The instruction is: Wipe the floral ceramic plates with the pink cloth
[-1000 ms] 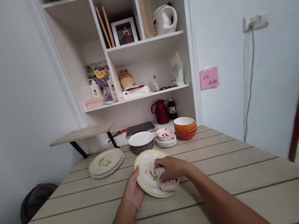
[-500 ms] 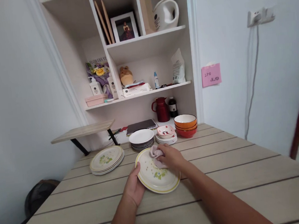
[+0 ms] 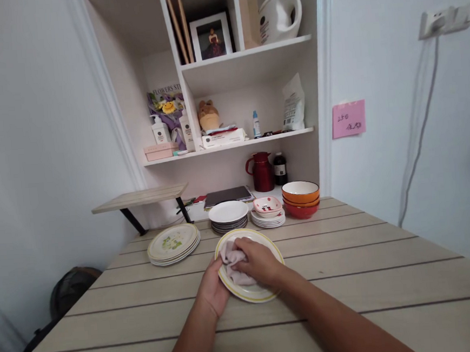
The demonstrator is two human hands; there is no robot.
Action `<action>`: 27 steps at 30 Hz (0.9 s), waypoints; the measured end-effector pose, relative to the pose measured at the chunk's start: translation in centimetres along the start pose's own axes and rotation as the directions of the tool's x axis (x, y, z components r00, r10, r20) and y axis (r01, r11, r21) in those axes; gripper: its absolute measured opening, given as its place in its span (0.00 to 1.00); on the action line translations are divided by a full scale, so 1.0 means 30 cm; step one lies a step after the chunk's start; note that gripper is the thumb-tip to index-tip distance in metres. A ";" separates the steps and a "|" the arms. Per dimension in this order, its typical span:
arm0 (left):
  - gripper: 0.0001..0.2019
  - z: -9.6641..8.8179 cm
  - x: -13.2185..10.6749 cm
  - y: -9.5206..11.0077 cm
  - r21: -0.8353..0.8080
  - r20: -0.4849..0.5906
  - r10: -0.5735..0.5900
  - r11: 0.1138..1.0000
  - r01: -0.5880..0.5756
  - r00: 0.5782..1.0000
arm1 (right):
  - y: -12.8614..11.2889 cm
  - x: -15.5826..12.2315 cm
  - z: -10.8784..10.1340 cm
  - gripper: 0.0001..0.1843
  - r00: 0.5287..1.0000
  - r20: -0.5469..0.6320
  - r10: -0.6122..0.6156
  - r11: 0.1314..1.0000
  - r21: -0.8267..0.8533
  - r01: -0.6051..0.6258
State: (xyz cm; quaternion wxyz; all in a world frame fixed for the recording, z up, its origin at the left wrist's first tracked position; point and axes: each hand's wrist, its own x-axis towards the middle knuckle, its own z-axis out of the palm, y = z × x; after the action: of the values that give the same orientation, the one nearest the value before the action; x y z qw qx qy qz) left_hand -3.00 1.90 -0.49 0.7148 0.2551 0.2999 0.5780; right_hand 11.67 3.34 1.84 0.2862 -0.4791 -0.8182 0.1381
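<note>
A cream plate [image 3: 264,294] with a yellow rim is tilted a little over the table in front of me. My left hand [image 3: 213,289] grips its left edge, the thumb on top and the other fingers hidden beneath. On the plate's face, my right hand [image 3: 258,262] presses a bunched pale pink cloth [image 3: 236,271], which covers the left middle of the plate. Most of the plate's printed pattern is out of sight under the cloth and hand. To the left lies a stack of matching plates [image 3: 174,242] with a green floral print.
Behind the plate stand a stack of white-topped dark plates [image 3: 228,212], small white plates [image 3: 268,220] bearing a pink dish [image 3: 267,206], and orange and red bowls [image 3: 301,199]. A raised wooden shelf [image 3: 141,197] is at the back left. A red jug [image 3: 262,172] stands behind.
My right hand has wiped the cloth from the plate's upper part down and left, toward my left thumb. The left hand keeps its grip. The camera view has turned slightly left.
</note>
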 end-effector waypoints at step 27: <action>0.24 -0.005 -0.006 -0.002 0.051 0.045 -0.046 0.998 0.044 0.998 | 0.118 0.024 -0.059 0.16 0.987 -0.041 0.154 0.988 -0.022 -0.155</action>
State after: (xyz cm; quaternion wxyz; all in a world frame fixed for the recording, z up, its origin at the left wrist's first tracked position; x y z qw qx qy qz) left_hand -3.08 1.73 -0.62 0.7279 0.2792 0.3031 0.5480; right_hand 14.96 5.64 1.73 0.2845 -0.5471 -0.7747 0.1404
